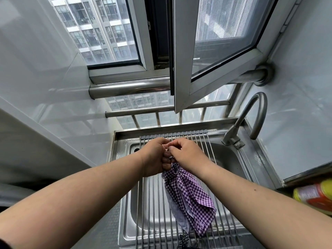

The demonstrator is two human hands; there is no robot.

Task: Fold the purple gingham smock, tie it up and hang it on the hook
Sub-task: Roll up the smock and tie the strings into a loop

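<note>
both hands meet above a steel sink (133,209) spanned by a wire rack (158,194). the left hand (156,156) and the right hand (186,153) have fingers curled around the gathered top of the purple gingham smock (188,198), which hangs down in a folded bundle, a dark patterned tie (185,239) dangling below. a curved faucet (251,119) stands at right, beneath an open window (181,69).

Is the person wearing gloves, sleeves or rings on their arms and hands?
No gloves, rings or watch show. The left hand and right hand are bare, and both forearms are uncovered. Only a dark bit of sleeve edge peeks in at the bottom left corner.
</note>
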